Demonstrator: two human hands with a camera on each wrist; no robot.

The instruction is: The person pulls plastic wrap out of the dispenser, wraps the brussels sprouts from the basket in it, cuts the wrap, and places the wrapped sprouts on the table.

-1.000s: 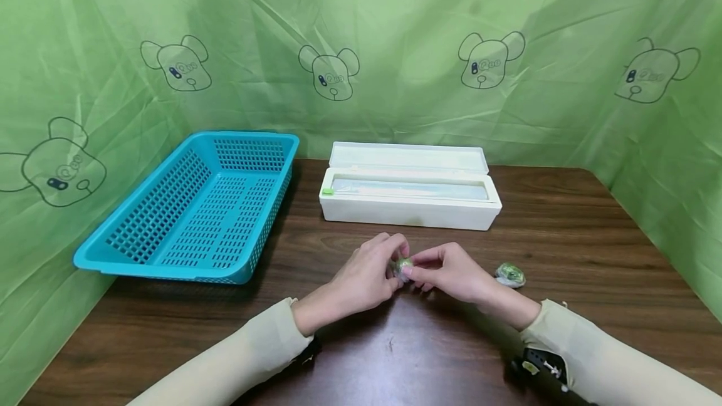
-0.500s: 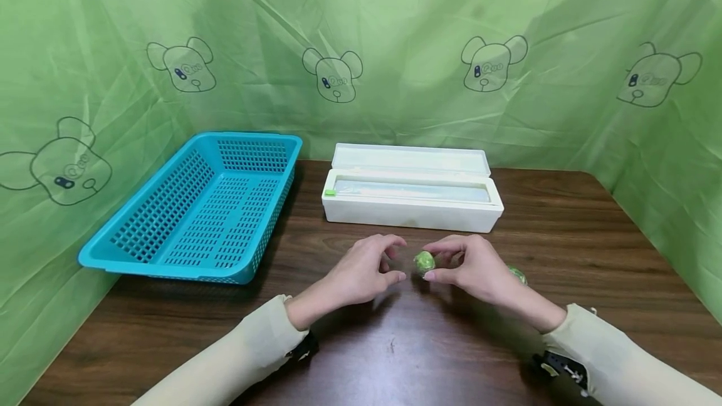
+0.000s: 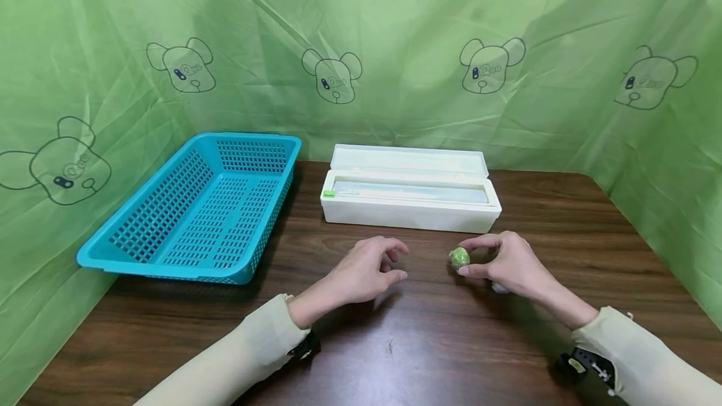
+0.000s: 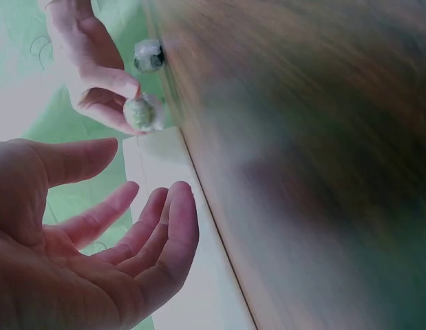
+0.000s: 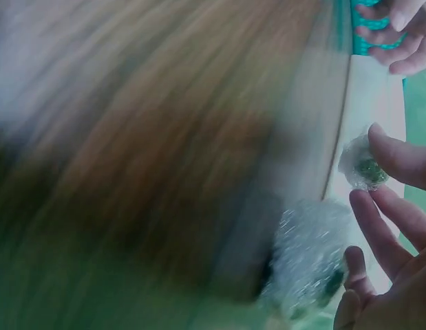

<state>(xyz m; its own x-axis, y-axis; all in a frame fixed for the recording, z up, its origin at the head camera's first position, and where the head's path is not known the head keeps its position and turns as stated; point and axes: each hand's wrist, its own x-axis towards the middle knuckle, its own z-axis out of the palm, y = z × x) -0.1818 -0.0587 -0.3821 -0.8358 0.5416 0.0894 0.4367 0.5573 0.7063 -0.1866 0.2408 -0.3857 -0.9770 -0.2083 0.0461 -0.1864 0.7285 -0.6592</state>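
Between thumb and fingertips, my right hand (image 3: 516, 265) pinches a small round green vegetable (image 3: 459, 258) wrapped in clear film, right of the table's middle. The same wrapped vegetable (image 5: 364, 163) shows at the thumb tip in the right wrist view. A second film-wrapped green piece (image 5: 309, 254) lies close to the right hand; in the head view that hand covers most of it. My left hand (image 3: 361, 271) holds nothing; its fingers are loosely bent and apart, in front of the white box (image 3: 408, 215). In the left wrist view the left palm (image 4: 82, 275) faces the camera.
The white box is a cling film dispenser with its lid (image 3: 408, 160) raised and a green slider (image 3: 328, 193) at its left end. A blue perforated basket (image 3: 242, 271) stands at the left. Green cloth (image 3: 395, 17) with bear drawings surrounds the wooden table (image 3: 366, 368).
The two hands were together on the wrapped vegetable. The left hand has let go and drawn back slightly; the right hand has carried the vegetable to the right, near the second piece.
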